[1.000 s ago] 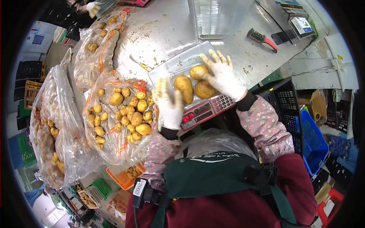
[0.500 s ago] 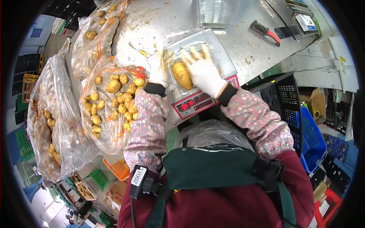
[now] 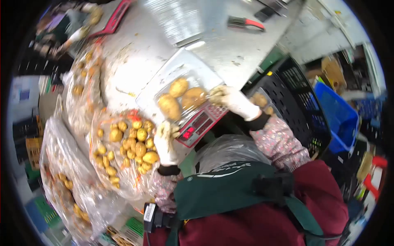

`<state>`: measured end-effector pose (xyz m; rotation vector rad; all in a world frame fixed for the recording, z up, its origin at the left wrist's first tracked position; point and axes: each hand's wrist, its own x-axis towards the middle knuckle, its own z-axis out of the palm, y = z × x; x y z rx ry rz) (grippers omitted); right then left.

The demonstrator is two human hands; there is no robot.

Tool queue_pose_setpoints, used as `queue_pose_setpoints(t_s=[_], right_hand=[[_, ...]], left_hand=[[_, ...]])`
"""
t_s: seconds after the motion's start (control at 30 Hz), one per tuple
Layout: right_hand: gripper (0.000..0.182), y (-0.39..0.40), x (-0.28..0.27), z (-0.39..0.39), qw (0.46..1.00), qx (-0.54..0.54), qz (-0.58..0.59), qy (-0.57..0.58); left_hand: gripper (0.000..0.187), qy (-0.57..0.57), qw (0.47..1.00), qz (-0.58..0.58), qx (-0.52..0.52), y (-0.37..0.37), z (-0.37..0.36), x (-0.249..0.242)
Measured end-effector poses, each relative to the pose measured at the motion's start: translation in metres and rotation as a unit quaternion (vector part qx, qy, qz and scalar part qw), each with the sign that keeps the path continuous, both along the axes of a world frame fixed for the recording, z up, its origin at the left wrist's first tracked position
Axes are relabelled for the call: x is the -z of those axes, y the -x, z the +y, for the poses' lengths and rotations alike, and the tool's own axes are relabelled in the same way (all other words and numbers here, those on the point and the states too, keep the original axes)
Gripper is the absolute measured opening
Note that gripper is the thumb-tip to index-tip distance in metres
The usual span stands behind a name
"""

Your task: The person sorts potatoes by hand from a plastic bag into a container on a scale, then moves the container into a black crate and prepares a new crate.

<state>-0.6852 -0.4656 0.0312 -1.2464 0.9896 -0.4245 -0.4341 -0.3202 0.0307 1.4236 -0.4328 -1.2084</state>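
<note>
A clear plastic tray (image 3: 186, 109) with three large potatoes (image 3: 169, 107) is over the white platform of a red-edged scale (image 3: 160, 78), shifted toward its display side. My right hand (image 3: 234, 100), in a whitish glove, pinches the tray's right edge. My left hand (image 3: 165, 141), also gloved, has its fingers curled at the tray's near left corner. Red digits glow on the scale's display (image 3: 188, 132), too blurred to read. Left of my left hand, an open plastic bag (image 3: 96, 135) holds many small potatoes (image 3: 139, 149).
Stacked clear trays (image 3: 176, 24) and a red-handled tool (image 3: 246, 23) sit on the metal table (image 3: 123, 61). A black crate (image 3: 287, 92), holding packed potatoes (image 3: 260, 99), stands right beside a blue crate (image 3: 338, 119). More bags (image 3: 69, 151) lie left. Another person's gloved hands (image 3: 78, 35) show upper left.
My right hand has moved off the potatoes to the tray's right edge, uncovering them. My left hand has moved to the near corner. The view has shifted; another person and scale now show.
</note>
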Motion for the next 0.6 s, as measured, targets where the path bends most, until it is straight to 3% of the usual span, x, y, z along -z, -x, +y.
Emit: queue_pose_setpoints(t_s=[0.03, 0.07, 0.1, 0.13, 0.17, 0.2, 0.27, 0.33, 0.37, 0.4, 0.47, 0.5, 0.6], right_hand=[[0.022, -0.002, 0.025, -0.002, 0.980, -0.011, -0.102, 0.169], [0.023, -0.002, 0.053, -0.004, 0.923, -0.022, -0.185, 0.336], [0.019, -0.003, 0.058, 0.001, 0.944, 0.032, -0.320, 0.079], [0.016, -0.007, 0.059, 0.007, 0.874, 0.086, -0.445, -0.175], [0.014, -0.012, 0.052, 0.011, 0.959, 0.089, -0.261, -0.068], [0.014, -0.017, 0.045, 0.013, 0.994, 0.084, -0.057, 0.031], [0.014, -0.017, 0.056, 0.017, 0.966, 0.068, -0.100, 0.228], [0.015, -0.024, 0.078, 0.021, 0.916, 0.120, -0.155, 0.349], [0.014, -0.028, 0.078, 0.028, 0.922, 0.188, -0.321, 0.109], [0.014, -0.027, 0.078, 0.029, 0.897, 0.186, -0.395, 0.069], [0.013, -0.023, 0.064, 0.036, 0.933, 0.184, -0.308, 0.015], [0.013, -0.015, 0.054, 0.042, 0.920, 0.169, -0.344, -0.082], [0.019, 0.038, 0.044, 0.049, 0.890, 0.063, -0.420, -0.164]], left_hand=[[0.029, 0.022, 1.000, -0.012, -0.002, 0.003, 0.003, 0.005], [0.028, 0.045, 0.999, -0.001, -0.009, 0.000, 0.007, 0.019], [0.027, 0.046, 0.999, 0.021, -0.018, -0.004, 0.008, 0.029], [0.024, 0.043, 0.999, 0.008, 0.002, -0.004, 0.006, 0.023], [0.021, 0.052, 0.998, 0.034, 0.019, -0.008, 0.003, 0.022], [0.019, 0.043, 0.995, 0.085, 0.019, -0.019, 0.005, 0.030], [0.017, 0.043, 0.992, 0.118, 0.030, -0.033, 0.007, 0.043], [0.018, 0.024, 0.993, 0.108, 0.045, -0.042, 0.007, 0.044], [0.018, 0.044, 0.995, 0.068, 0.055, -0.033, 0.006, 0.033], [0.019, 0.063, 0.996, 0.032, 0.056, -0.023, -0.001, 0.024], [0.021, 0.111, 0.987, 0.076, 0.082, -0.033, -0.022, 0.013], [0.027, 0.111, 0.987, 0.085, 0.085, -0.031, -0.033, 0.007], [0.035, 0.109, 0.985, 0.078, 0.105, -0.030, -0.052, -0.016]])
